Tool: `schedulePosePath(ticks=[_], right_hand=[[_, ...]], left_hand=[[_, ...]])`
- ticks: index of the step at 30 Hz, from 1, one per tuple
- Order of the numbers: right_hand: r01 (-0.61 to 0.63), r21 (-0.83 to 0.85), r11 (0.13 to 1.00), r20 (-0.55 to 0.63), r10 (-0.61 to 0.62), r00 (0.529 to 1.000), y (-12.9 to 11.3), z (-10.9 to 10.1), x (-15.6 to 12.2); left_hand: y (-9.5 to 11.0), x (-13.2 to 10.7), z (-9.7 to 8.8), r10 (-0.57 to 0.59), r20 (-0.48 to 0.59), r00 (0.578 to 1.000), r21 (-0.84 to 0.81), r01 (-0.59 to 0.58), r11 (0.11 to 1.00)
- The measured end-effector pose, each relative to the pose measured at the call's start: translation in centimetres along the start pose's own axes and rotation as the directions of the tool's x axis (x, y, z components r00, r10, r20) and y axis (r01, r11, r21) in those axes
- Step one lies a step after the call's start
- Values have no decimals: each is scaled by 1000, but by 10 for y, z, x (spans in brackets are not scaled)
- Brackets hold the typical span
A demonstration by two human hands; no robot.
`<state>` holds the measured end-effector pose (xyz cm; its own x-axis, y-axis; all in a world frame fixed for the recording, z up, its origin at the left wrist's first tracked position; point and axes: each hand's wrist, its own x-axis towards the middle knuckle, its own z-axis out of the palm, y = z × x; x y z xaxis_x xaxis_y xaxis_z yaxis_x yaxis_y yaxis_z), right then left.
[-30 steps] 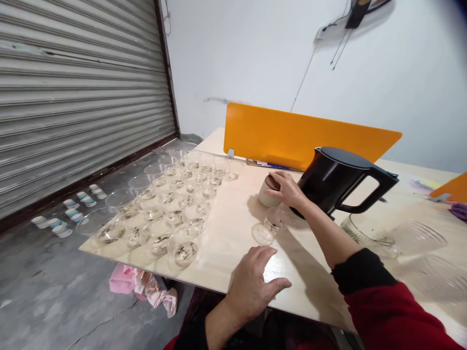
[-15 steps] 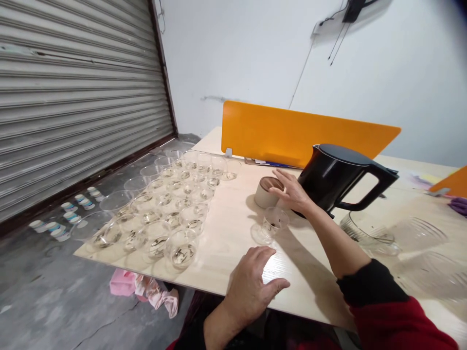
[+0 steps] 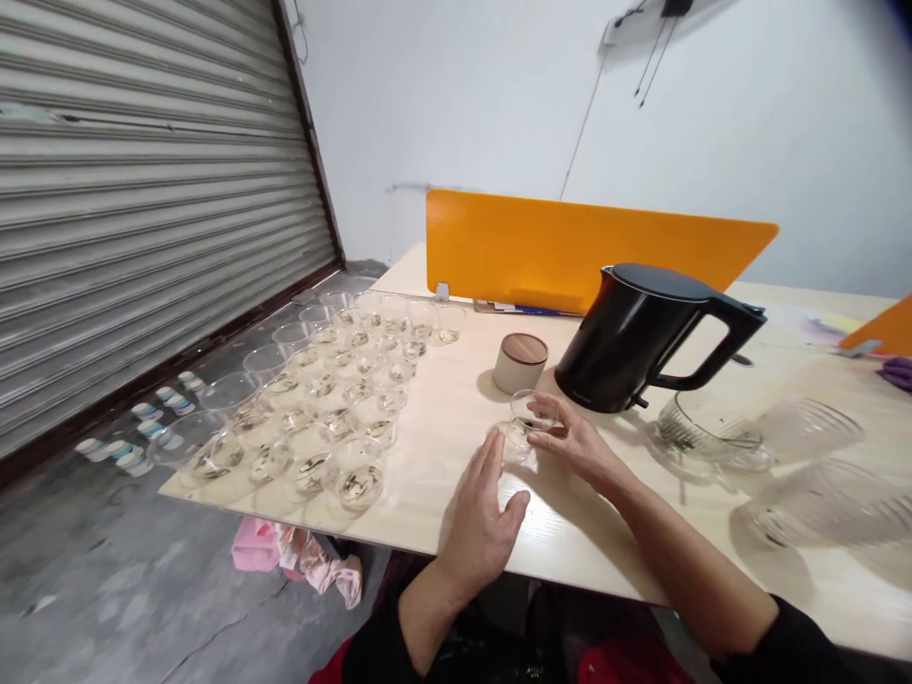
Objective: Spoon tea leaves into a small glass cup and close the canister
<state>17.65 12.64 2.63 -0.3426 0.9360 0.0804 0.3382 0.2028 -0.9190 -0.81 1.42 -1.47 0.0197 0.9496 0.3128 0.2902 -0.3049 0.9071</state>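
Observation:
My right hand (image 3: 570, 437) has its thumb and fingers around the right side of a small clear cup (image 3: 523, 407), which stands on the table with dark bits at its bottom. To the left and nearer me, my left hand (image 3: 484, 518) is open, fingers stretched up toward the cup, holding nothing. Just behind the cup stands a cream canister (image 3: 514, 376) topped by a brown wooden lid (image 3: 525, 349). A black electric kettle (image 3: 619, 332) stands right of the canister.
Rows of clear cups (image 3: 356, 480) with dark flakes fill the table's left side. At right are a ribbed glass pitcher (image 3: 702, 427) and ribbed glasses (image 3: 833, 503) lying down. An orange divider (image 3: 562, 247) crosses behind. Small white bottles (image 3: 132, 458) stand on the floor.
My right hand has come away from the canister, down to the small cup. My left hand's fingers have straightened and moved closer to the cup. The view has shifted slightly.

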Motion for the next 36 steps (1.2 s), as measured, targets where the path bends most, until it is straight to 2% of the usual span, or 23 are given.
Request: schedulePosePath(ticks=[6, 12, 17, 20, 22, 24, 26, 28, 30, 32, 36], right_hand=[[1, -62, 998, -26, -2, 1000, -5, -1, -3], [118, -182, 976, 38, -113, 993, -7, -2, -15], [156, -165, 974, 57, -148, 987, -1, -3, -20], [147, -179, 973, -20, -153, 988, 0, -13, -31], [128, -206, 970, -140, -159, 977, 0, -26, -46], [86, -208, 974, -312, -149, 938, 2, -40, -67], [34, -163, 986, -479, -109, 871, 5, -54, -89], [-5, -102, 995, -589, -57, 806, 7, -65, -109], [-19, -69, 997, -658, -31, 752, 5, -74, -123], [4, -76, 997, -720, -58, 692, -1, -84, -129], [110, -200, 974, -796, -227, 562, -25, -117, -115]], left_hand=[[-4, -2, 0, 1, 22, 1000, -43, 0, 999], [-8, -3, 2, 19, 19, 1000, -49, -18, 999], [-13, -4, 4, 6, 12, 1000, -29, -6, 1000], [-15, -6, 4, -9, 8, 1000, -43, 9, 999], [-15, -7, 4, -7, -1, 1000, -65, 7, 998], [-14, -8, 4, -15, -19, 1000, -88, 13, 996], [-14, -10, 5, -33, -32, 999, -102, 30, 994], [-14, -11, 6, -40, -40, 998, -107, 36, 994], [-14, -11, 6, -23, -50, 998, -106, 18, 994], [-16, -11, 7, 2, -66, 998, -103, -9, 995], [-18, -10, 9, -5, -69, 998, -99, -2, 995]])
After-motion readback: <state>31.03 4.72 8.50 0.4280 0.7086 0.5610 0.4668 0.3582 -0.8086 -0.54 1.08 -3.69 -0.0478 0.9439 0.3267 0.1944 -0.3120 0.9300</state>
